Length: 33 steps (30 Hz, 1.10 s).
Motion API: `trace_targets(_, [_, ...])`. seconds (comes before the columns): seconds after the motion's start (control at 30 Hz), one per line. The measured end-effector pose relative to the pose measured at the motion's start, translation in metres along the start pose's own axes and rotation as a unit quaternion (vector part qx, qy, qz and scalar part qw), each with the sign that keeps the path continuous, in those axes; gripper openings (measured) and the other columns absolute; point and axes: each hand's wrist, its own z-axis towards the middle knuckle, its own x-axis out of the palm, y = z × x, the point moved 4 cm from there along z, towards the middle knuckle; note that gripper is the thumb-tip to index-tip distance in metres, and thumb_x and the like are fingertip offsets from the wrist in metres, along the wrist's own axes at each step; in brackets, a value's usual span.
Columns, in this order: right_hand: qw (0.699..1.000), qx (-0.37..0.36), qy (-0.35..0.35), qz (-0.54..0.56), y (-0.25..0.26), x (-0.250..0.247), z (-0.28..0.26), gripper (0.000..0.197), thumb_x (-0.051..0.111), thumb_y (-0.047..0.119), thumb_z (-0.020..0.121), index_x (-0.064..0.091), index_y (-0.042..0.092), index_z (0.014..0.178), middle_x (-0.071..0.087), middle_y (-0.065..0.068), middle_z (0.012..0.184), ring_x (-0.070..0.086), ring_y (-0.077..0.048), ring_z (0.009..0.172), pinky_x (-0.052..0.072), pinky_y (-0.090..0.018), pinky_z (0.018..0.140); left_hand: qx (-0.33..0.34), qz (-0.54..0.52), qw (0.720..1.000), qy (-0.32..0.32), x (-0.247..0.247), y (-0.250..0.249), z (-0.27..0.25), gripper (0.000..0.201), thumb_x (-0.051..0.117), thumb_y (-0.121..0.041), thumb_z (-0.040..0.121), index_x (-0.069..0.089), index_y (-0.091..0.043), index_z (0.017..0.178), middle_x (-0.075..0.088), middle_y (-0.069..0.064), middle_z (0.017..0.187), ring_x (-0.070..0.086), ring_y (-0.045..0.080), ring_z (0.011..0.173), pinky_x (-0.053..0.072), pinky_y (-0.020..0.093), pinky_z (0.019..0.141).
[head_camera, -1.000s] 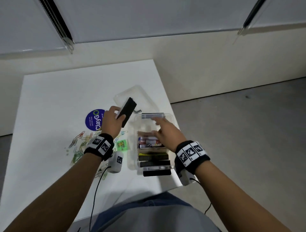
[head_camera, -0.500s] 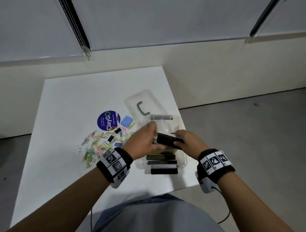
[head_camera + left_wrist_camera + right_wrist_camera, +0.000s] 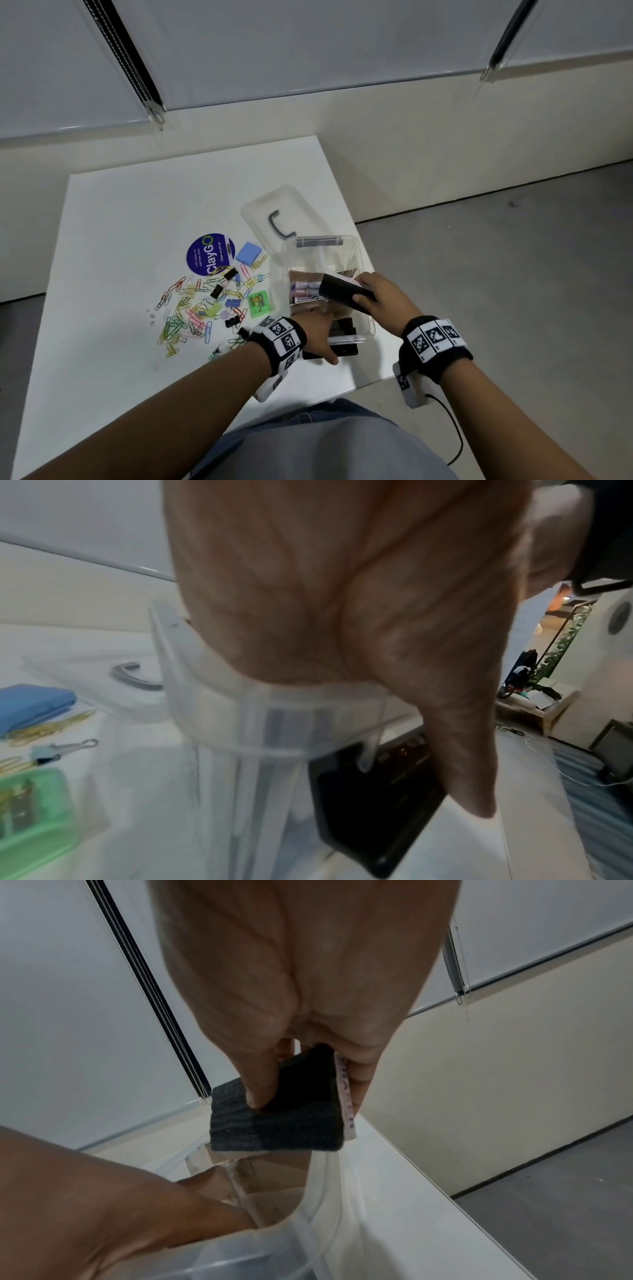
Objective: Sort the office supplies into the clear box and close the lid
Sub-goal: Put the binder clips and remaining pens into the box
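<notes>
The clear box stands open at the table's right edge, with pink markers and dark items inside. Its lid lies flat just behind it. My right hand pinches a black felt eraser over the box, thumb on the felt and fingers behind it. My left hand holds the box's near end. Its fingers reach over the rim into the box, where they are hidden. Its thumb stays outside by a black latch.
Coloured paper clips and several binder clips lie scattered left of the box. Among them are a green case, a blue pad and a round ClayGo sticker. The table's right edge drops to the floor.
The eraser passed from my left hand to my right over the box. My left hand let go and dropped to the box's near end.
</notes>
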Motion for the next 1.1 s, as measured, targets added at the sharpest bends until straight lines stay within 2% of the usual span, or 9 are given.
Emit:
trace_targets(0.1, [1.000,-0.012,-0.002,0.003,0.003,0.000,0.000,0.025,0.057,0.019,0.092,0.057,0.018,0.117,0.055,0.001,0.097,0.050,-0.017,0.088,0.034,-0.025,0.076,-0.006,0.004,1.000,0.003,0.001,0.005,0.004,0.099,0.074,-0.061,0.066,0.032,-0.016,0.143,0.048,0.011,0.142,0.052,0.029,0.123,0.047,0.041,0.101])
trace_targets(0.23, [1.000,-0.012,0.001,0.005,0.001,0.001,0.003,0.027,0.058,0.019,0.092,0.058,0.020,0.119,0.062,-0.006,0.105,0.057,-0.024,0.096,0.036,-0.025,0.078,0.017,-0.009,1.000,-0.010,0.003,0.005,0.006,0.103,0.074,-0.060,0.066,0.024,-0.021,0.148,0.039,0.005,0.150,0.046,0.026,0.131,0.043,0.040,0.106])
trace_targets(0.37, [1.000,-0.020,0.012,0.001,0.003,0.002,0.004,0.032,0.058,0.019,0.091,0.058,0.019,0.123,0.065,-0.006,0.111,0.059,-0.023,0.102,0.042,-0.028,0.083,0.013,-0.013,0.998,0.056,-0.001,0.004,0.004,0.113,0.065,-0.076,0.061,0.011,-0.035,0.151,0.015,-0.002,0.162,0.022,0.024,0.147,0.025,0.045,0.118])
trace_targets(0.43, [1.000,-0.021,0.019,0.000,0.003,0.004,0.004,0.036,0.057,0.020,0.091,0.056,0.022,0.127,0.065,-0.005,0.114,0.059,-0.023,0.105,0.045,-0.031,0.090,0.008,-0.016,0.996,0.089,-0.006,0.002,0.004,0.113,0.064,-0.077,0.064,0.009,-0.033,0.152,0.007,-0.003,0.163,0.012,0.022,0.149,0.017,0.045,0.120])
trace_targets(0.73, [1.000,-0.021,0.003,-0.007,0.003,0.006,0.006,0.037,0.056,0.021,0.091,0.056,0.024,0.129,0.063,-0.004,0.114,0.059,-0.022,0.107,0.043,-0.029,0.089,0.020,-0.024,0.998,0.052,-0.005,0.003,0.000,0.115,0.057,-0.087,0.058,0.019,-0.030,0.150,0.025,-0.002,0.158,0.031,0.022,0.143,0.029,0.044,0.116])
trace_targets(0.83, [0.999,-0.029,-0.032,0.009,0.004,0.001,0.001,0.031,0.059,0.017,0.089,0.059,0.023,0.119,0.066,0.001,0.111,0.060,-0.019,0.103,0.044,-0.027,0.084,0.030,-0.016,0.998,0.054,-0.019,0.000,-0.018,0.089,0.064,-0.067,0.074,0.035,-0.019,0.144,0.047,0.001,0.144,0.049,0.024,0.128,0.040,0.041,0.108])
trace_targets(0.97, [0.992,-0.088,-0.068,-0.055,0.015,-0.007,-0.012,0.028,0.062,0.015,0.085,0.061,0.024,0.112,0.067,0.005,0.104,0.060,-0.018,0.095,0.049,-0.030,0.079,0.037,-0.101,0.994,0.000,-0.066,0.024,-0.052,0.017,0.059,-0.026,0.091,0.066,-0.014,0.102,0.068,-0.002,0.098,0.062,0.017,0.088,0.049,0.034,0.084])
trace_targets(1.03, [0.985,-0.129,-0.060,-0.099,0.026,-0.001,-0.019,0.026,0.064,0.013,0.083,0.064,0.021,0.108,0.063,0.003,0.107,0.058,-0.020,0.095,0.050,-0.033,0.079,-0.011,-0.111,0.991,-0.080,-0.083,0.047,-0.056,0.014,0.053,-0.018,0.091,0.063,-0.008,0.091,0.069,0.006,0.092,0.060,0.020,0.078,0.047,0.031,0.070])
trace_targets(1.1, [0.979,-0.140,-0.047,-0.138,0.034,0.010,-0.024,0.028,0.067,0.012,0.079,0.067,0.020,0.106,0.063,0.002,0.110,0.058,-0.021,0.096,0.049,-0.032,0.078,-0.067,-0.093,0.980,-0.160,-0.087,0.065,-0.048,0.016,0.048,-0.022,0.094,0.052,-0.007,0.095,0.064,0.013,0.098,0.055,0.024,0.080,0.040,0.031,0.065])
